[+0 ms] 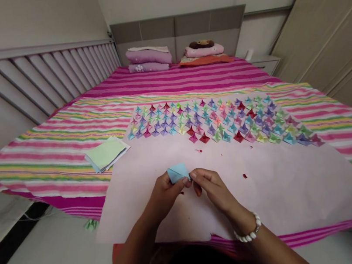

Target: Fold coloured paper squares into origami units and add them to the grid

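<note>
A light-blue folded paper [178, 172] with diagonal creases is held above the white sheet. My left hand [164, 195] grips it from the left and below, with the thumb along its lower edge. At the paper's lower right corner, my right hand [211, 187] has thumb and fingers pinched together on it. Beyond the hands stand many small folded paper shapes [205, 137] with pointed tops, in rows of blue, green, purple, red, pink and yellow. To the left lies a stack of square paper [106, 154], pale green on top.
A large white sheet [290, 190] covers part of the striped bed [51, 161]. Small red scraps [245, 176] lie on the sheet. Folded purple bedding [148, 57] and pink bedding [205, 51] sit by the headboard [177, 28]. A green paper piece [91, 225] is on the floor.
</note>
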Demonstrator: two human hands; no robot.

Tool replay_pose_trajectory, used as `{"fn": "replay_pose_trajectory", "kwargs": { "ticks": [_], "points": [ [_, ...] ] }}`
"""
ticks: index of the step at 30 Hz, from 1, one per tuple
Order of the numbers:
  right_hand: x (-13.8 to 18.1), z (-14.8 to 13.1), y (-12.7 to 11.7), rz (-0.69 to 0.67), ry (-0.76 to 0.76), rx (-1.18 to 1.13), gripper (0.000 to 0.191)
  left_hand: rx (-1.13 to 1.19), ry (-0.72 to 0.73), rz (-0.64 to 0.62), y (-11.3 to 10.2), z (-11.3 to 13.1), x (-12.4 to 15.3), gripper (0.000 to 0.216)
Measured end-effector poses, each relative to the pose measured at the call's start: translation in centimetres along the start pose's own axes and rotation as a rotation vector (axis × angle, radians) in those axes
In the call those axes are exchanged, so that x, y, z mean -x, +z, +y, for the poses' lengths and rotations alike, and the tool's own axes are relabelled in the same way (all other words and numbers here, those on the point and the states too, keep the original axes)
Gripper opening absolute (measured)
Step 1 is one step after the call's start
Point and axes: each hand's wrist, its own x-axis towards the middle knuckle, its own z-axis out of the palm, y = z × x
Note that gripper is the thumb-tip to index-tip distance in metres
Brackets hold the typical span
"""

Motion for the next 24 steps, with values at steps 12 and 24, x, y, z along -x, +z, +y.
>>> {"fn": "replay_pose_trajectory", "kwargs": {
  "ticks": [12,24],
  "points": [
    [-0.1,0.6,0.1,-0.007,0.025,-0.017,0.028,0.077,-0.038,0.127,0.5,-0.3,-0.1,0.023],
    [0.0,1.1,0.4,0.036,0.009,-0.027,0.028,0.249,-0.025,0.342,0.5,-0.9,-0.5,0.066]
  ]
}}
